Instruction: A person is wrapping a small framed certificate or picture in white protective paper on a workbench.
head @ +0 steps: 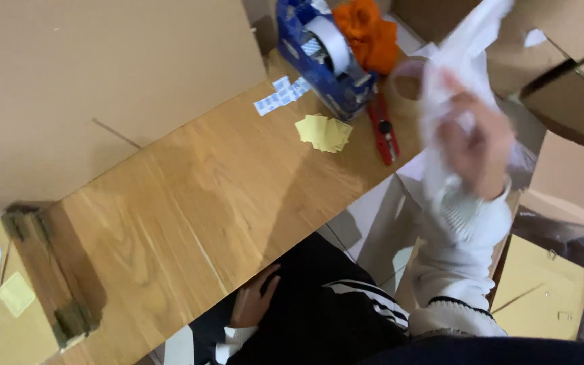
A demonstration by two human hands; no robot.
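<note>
Plastic bag: white, thin film, raised above the bench's right end; looks light, limp, slippery.
Grip: right hand clenches the bunched middle; blurred; gathered folds likely hold best.
Left hand: loose on the lap, holding nothing.
Nearby: tape roll, red cutter, blue tape dispenser, yellow notes.

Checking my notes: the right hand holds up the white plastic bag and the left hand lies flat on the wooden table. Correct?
Not quite. The right hand does hold the white plastic bag, but the left hand rests on the lap below the wooden table edge, as the head view shows.
</note>
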